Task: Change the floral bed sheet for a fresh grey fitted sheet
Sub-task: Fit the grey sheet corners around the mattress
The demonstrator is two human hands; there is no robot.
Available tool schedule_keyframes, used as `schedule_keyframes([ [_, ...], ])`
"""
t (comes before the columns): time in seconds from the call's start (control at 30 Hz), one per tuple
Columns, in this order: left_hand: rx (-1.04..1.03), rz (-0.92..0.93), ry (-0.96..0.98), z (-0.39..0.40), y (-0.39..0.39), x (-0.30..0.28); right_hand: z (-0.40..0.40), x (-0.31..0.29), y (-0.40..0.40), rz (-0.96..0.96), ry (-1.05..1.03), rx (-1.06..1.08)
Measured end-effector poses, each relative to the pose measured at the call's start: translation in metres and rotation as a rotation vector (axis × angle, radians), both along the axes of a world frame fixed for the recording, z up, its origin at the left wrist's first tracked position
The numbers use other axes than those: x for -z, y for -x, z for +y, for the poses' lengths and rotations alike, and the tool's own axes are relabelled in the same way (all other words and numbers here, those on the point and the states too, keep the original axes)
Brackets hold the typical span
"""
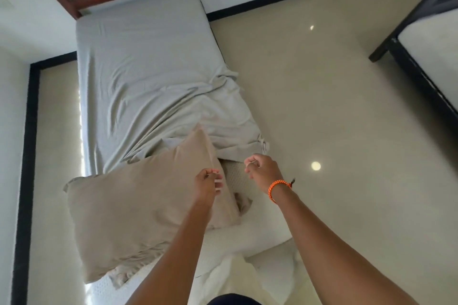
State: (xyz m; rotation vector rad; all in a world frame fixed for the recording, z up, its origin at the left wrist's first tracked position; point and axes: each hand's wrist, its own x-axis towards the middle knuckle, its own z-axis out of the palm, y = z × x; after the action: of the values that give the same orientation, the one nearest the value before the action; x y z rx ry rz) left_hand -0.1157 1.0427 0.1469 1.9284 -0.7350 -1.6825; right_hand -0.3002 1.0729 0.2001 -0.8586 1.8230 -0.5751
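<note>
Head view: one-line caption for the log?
Grey fitted sheet covers the far mattress; both hands reach over the beige pillow toward its loose edge.

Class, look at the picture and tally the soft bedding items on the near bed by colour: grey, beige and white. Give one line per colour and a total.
Grey: 1, the sheet
Beige: 1, the pillow
White: 1, the bare mattress showing at the near end
Total: 3
</note>
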Motion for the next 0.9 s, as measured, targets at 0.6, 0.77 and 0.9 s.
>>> schedule_keyframes([
  [0.6, -0.418, -0.115, 0.051, -0.072, 0.273, -0.067, -0.180, -0.036, 0.257, -0.004, 0.053, -0.446],
  [0.77, -0.466, -0.130, 0.103, -0.123, 0.294, -0.053, -0.236, -0.025, 0.248, -0.079, 0.047, -0.511],
  [0.9, -0.516, -0.167, 0.118, -0.177, 0.293, -0.029, -0.286, -0.009, 0.237, -0.107, 0.008, -0.602],
])
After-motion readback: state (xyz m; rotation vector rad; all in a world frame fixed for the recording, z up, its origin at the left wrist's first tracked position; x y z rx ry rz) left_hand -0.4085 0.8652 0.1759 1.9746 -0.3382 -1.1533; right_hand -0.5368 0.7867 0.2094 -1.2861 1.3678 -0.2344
